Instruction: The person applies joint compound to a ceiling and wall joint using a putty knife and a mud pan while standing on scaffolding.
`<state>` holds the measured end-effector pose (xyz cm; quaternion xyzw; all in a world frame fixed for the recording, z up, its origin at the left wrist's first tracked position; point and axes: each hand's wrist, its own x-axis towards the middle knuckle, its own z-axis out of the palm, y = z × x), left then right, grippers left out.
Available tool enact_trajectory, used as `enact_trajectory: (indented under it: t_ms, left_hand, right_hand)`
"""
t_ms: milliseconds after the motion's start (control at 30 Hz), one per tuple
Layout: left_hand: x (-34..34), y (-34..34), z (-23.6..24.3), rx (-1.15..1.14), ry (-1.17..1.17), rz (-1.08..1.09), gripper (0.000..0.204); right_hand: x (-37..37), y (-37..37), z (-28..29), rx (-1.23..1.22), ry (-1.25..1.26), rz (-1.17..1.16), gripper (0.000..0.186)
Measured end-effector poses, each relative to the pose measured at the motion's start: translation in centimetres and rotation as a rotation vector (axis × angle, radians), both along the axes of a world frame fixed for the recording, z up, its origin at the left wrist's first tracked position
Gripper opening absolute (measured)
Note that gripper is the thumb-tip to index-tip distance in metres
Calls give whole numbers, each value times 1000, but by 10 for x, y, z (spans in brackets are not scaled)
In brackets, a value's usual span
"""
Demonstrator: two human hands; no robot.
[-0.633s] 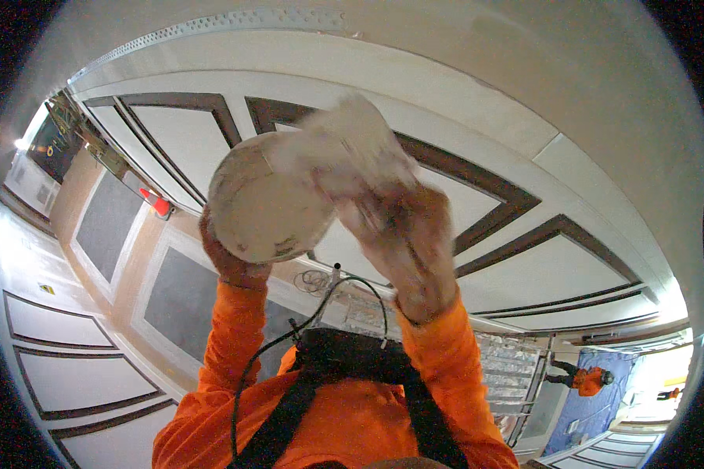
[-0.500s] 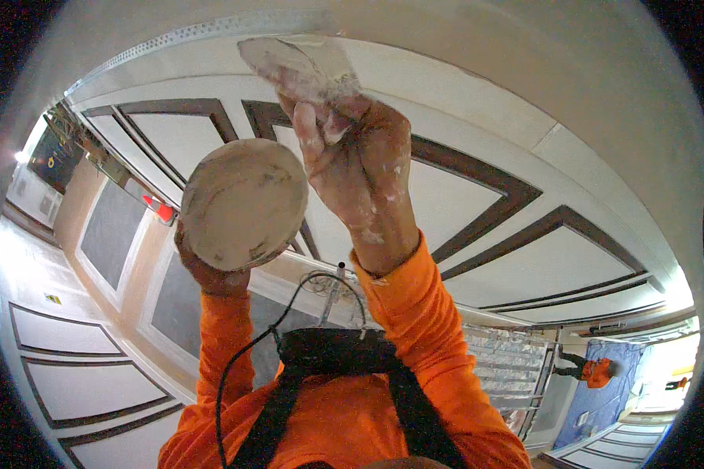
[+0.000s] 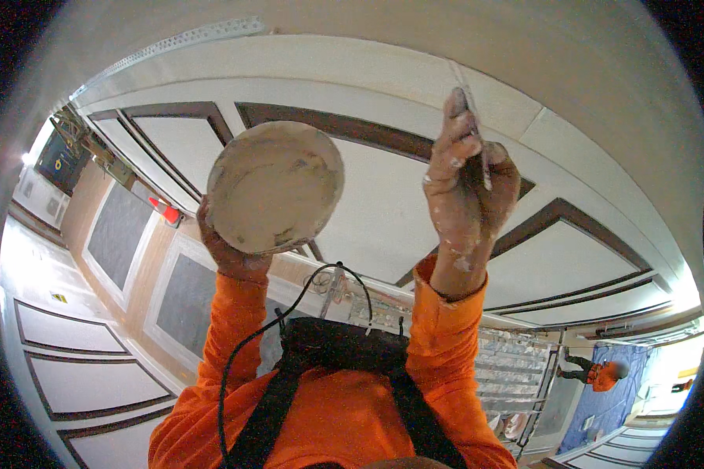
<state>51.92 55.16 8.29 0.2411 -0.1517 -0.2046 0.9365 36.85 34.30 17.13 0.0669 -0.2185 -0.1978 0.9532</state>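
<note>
Beneath panelled ceiling (image 3: 383, 211) (scaffolding (image 3: 516, 367) beyond)

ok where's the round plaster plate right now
In the head view the round plaster plate is left of centre, held up by the left hand towards the panelled ceiling, apart from the right hand gripping a thin blade.

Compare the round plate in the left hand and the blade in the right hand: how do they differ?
The plate is wide and round; the blade is thin and narrow. The plate is carried from below by the left hand; the blade is pinched in the right hand, pointing at the ceiling. Both are raised overhead.
</note>
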Motion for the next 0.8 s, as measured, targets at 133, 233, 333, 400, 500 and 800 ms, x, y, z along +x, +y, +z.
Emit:
enact_trajectory:
  t_ms: [133,233,333,400,500,800]
  left_hand:
    - [-19,-21,0,98,-74,13,50]
    - [-27,-27,-18,227,-537,281,54]
    - [-7,-10,-57,446,-868,573,69]
    - [-14,17,-26,71,-23,-106,58]
    - [7,19,-40,277,-31,79,49]
    - [25,-21,-63,501,-1062,492,59]
  right_hand:
    - [-42,-13,0,-46,-23,-40,40]
    - [-75,-18,1,19,-2,-188,37]
    - [-107,-16,-13,-204,85,-736,34]
    - [-132,-10,-24,-358,330,-1295,39]
    - [-148,-34,-26,-795,1149,-2320,36]
    - [-64,-56,-21,-1522,1602,-2805,63]
